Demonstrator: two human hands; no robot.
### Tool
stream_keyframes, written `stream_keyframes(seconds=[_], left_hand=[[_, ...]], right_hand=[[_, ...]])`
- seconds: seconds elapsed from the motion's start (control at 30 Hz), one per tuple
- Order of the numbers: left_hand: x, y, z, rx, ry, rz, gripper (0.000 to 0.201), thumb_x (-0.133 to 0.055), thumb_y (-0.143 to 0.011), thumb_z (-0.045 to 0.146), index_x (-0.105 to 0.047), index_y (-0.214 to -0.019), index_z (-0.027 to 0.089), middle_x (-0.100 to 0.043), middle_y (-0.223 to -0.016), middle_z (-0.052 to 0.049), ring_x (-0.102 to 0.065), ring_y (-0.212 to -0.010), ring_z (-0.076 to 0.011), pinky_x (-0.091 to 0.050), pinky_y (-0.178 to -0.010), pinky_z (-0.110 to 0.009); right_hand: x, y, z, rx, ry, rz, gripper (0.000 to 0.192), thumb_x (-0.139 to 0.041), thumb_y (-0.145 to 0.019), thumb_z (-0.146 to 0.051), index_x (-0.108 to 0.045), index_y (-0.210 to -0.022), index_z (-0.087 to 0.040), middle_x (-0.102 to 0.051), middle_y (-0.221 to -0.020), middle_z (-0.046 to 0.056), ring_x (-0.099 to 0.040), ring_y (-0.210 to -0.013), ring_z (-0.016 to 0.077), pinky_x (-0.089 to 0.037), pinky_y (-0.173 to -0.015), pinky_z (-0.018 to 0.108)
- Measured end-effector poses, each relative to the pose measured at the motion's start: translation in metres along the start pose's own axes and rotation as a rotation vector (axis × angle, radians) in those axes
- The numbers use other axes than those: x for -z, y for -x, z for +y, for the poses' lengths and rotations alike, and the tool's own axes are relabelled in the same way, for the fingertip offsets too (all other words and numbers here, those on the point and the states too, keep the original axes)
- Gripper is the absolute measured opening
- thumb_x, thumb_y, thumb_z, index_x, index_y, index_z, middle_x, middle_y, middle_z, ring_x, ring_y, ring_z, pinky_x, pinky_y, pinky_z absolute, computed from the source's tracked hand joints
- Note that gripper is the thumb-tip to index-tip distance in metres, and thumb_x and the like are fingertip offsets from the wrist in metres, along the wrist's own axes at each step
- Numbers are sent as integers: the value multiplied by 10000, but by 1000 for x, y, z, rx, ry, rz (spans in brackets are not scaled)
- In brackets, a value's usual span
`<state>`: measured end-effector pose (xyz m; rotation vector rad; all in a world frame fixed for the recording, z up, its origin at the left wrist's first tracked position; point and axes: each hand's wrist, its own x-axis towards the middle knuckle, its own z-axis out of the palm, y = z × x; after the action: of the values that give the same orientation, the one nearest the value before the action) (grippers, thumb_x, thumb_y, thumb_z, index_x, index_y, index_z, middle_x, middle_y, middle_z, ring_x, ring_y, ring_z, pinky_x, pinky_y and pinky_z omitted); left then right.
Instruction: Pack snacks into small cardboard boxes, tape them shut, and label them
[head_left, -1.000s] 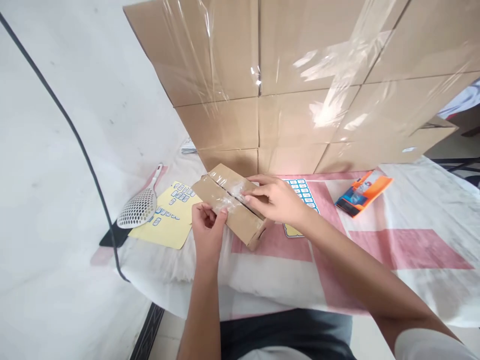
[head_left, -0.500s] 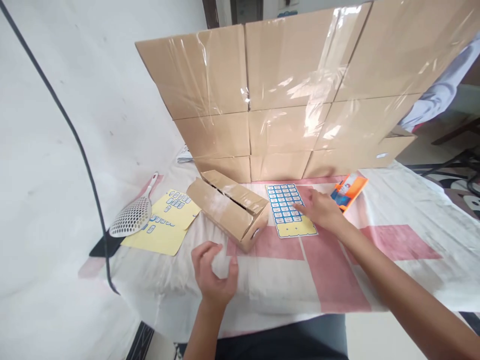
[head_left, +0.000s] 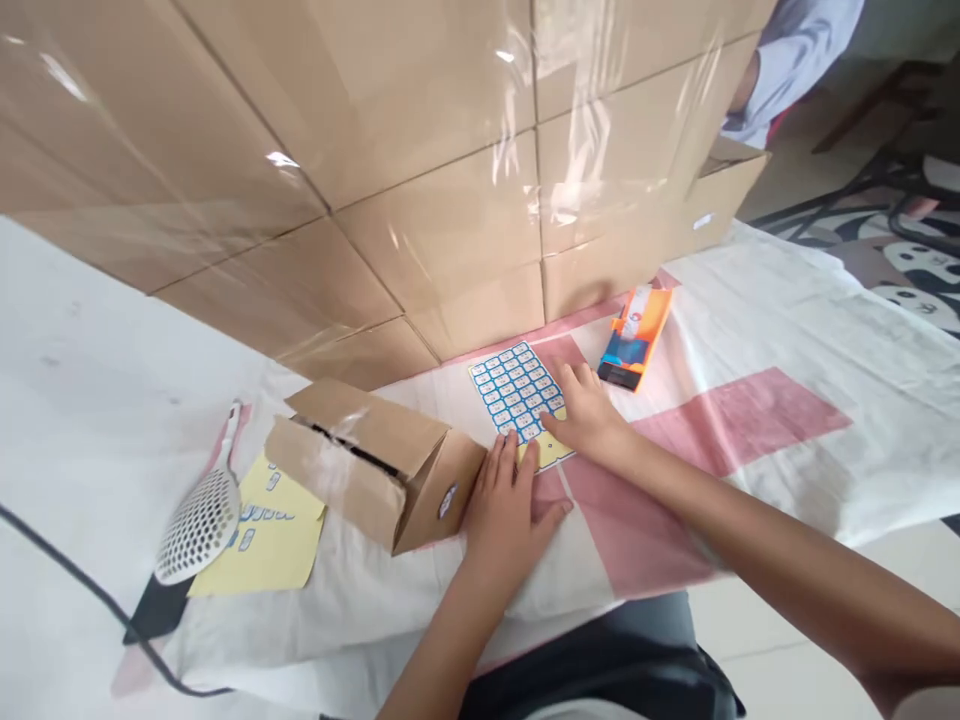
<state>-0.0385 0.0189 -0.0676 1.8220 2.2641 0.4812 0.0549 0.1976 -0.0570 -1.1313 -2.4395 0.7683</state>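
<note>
A sticker sheet (head_left: 517, 385) lies flat on the cloth, with rows of small white labels outlined in blue and a bare yellow strip along its near end. My left hand (head_left: 506, 505) rests with fingers stretched over the sheet's near left corner, thumb spread to the right. At the sheet's right edge is my right hand (head_left: 589, 410), thumb and fingers apart, thumb over the yellow part. Just left of my left hand stands a closed brown cardboard box (head_left: 382, 455) with a small label on its end. Beyond my right hand lies an orange and blue packet (head_left: 636, 340).
A wall of taped cardboard (head_left: 442, 220) stands behind the sheet. To the left are yellow backing sheets (head_left: 277, 560), a white perforated skimmer (head_left: 199, 525), a dark flat object (head_left: 157, 608) and a cable (head_left: 90, 595). An open carton (head_left: 724, 195) and a person's sleeve (head_left: 799, 65) show at upper right.
My left hand has moved from above the cloth onto the sheet's near corner. My right hand has come down at the sheet's right edge. The view has shifted right and tilted.
</note>
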Motion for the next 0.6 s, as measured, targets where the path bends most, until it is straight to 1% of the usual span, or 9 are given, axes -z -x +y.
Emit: stream_keyframes(seconds=[0.07, 0.13, 0.23, 0.3, 0.37, 0.4, 0.47, 0.53, 0.6], left_hand=[[-1, 3, 0, -2, 18, 61, 664, -686, -926, 466, -493, -1504, 203, -543, -1530, -159, -490, -1415, -362, -443, -1154, -553], [-1, 5, 0, -23, 30, 117, 551, -712, -919, 433, -586, -1408, 212, -655, -1382, -134, -594, -1247, -333, -499, -1071, -519], [-1, 4, -1, -89, 25, 175, 357, -723, -919, 397, -701, -1227, 219, -723, -1228, -114, -638, -1077, -307, -534, -949, -489], [0, 3, -2, -119, 30, 192, 277, -706, -934, 369, -724, -1166, 218, -737, -1182, -109, -642, -1040, -299, -531, -919, -477], [1, 2, -4, -127, 59, 194, 236, -691, -945, 334, -723, -1147, 214, -737, -1174, -106, -641, -1045, -291, -529, -924, -464], [1, 2, -6, -125, 81, 196, 230, -687, -946, 314, -716, -1149, 211, -732, -1179, -107, -641, -1058, -288, -530, -933, -456], [3, 3, -7, -121, 139, 230, 236, -682, -945, 276, -695, -1169, 202, -716, -1187, -111, -641, -1081, -273, -536, -952, -433], [7, 3, -6, -101, 223, 288, 247, -668, -951, 246, -668, -1194, 201, -696, -1169, -109, -645, -1083, -246, -545, -959, -398], [11, 0, -2, -42, 310, 338, 285, -677, -948, 258, -634, -1225, 207, -676, -1139, -102, -651, -1071, -227, -557, -948, -373]], right_hand=[[8, -1, 3, -40, -195, -19, 744, -616, -835, -233, -388, -1531, -100, -552, -1365, 222, -545, -1288, 359, -451, -1104, 504], [18, -4, 1, -147, -437, -97, 692, -604, -867, -268, -411, -1516, -127, -558, -1422, 211, -582, -1286, 329, -483, -1086, 491], [32, -9, -2, -345, -717, -169, 602, -631, -873, -316, -495, -1443, -176, -574, -1463, 182, -620, -1269, 306, -525, -1032, 464], [38, -11, -2, -419, -789, -162, 529, -648, -853, -296, -560, -1365, -192, -651, -1379, 155, -669, -1182, 282, -560, -944, 416], [43, -12, 0, -392, -765, -227, 392, -661, -823, -266, -657, -1207, -185, -749, -1152, 107, -715, -978, 249, -567, -776, 347], [45, -12, 1, -333, -724, -298, 288, -660, -811, -252, -701, -1087, -177, -766, -1010, 77, -710, -869, 230, -543, -695, 317], [47, -11, 3, -179, -634, -437, 113, -637, -809, -238, -717, -837, -165, -723, -787, 28, -657, -709, 194, -468, -583, 283], [49, -9, 3, -66, -618, -534, 150, -611, -828, -244, -697, -735, -162, -688, -730, 8, -628, -672, 176, -438, -562, 272], [49, -7, -1, -31, -693, -610, 135, -627, -834, -260, -703, -776, -164, -698, -774, 1, -647, -720, 180, -467, -597, 269]])
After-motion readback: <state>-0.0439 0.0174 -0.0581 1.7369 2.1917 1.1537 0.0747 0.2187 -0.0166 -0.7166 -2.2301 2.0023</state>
